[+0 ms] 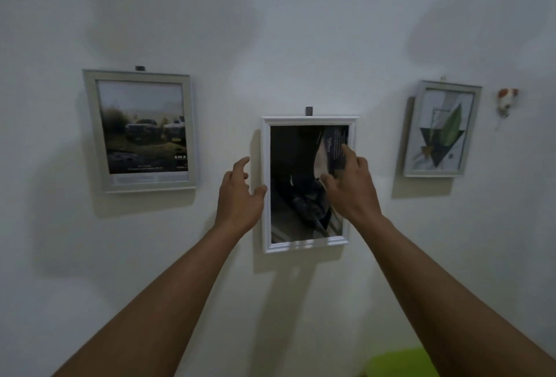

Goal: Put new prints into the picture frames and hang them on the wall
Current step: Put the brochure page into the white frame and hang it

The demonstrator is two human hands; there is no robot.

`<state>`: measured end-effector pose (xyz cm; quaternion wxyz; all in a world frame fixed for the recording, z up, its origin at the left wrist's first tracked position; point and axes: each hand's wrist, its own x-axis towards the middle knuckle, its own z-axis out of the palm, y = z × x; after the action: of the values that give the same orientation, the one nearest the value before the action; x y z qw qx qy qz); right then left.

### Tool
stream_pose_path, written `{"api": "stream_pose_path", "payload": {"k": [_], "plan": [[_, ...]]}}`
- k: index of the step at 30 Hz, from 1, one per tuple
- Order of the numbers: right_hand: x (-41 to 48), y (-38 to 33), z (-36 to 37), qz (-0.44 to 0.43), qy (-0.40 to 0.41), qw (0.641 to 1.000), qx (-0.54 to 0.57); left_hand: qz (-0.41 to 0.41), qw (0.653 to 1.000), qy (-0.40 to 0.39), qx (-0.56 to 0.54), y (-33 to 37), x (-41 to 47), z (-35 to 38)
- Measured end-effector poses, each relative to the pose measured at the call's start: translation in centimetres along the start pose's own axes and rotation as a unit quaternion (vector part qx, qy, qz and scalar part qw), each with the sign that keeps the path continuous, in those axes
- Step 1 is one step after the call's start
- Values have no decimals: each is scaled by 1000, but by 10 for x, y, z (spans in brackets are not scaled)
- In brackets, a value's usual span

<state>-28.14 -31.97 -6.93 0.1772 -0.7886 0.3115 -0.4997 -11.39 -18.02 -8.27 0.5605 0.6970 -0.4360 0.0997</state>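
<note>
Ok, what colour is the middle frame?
White. The middle frame shows best in the head view, which is the only one.

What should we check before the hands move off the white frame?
1. White frame caught on its hook: cannot tell.
2. Frame hanging straight: cannot tell, the wide lens bends things.
3. Print inside the frame: ok.
4. Left hand touching the left edge: ok.
5. Right hand over the right side: ok, but its grip cannot tell.
</note>
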Motion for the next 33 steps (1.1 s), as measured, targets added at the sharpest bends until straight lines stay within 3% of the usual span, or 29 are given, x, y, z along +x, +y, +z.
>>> {"api": "stream_pose_path", "payload": {"k": [6, 13, 33], "plan": [[10, 52, 11, 39, -40, 998, 31, -19, 1000, -9, 3, -14, -3, 33], [17, 83, 17, 3, -23, 998, 56, -19, 1000, 13, 2, -12, -12, 47], [-1, 50, -45, -22, -61, 978, 196, -10, 999, 26, 31, 46, -37, -4]]}}
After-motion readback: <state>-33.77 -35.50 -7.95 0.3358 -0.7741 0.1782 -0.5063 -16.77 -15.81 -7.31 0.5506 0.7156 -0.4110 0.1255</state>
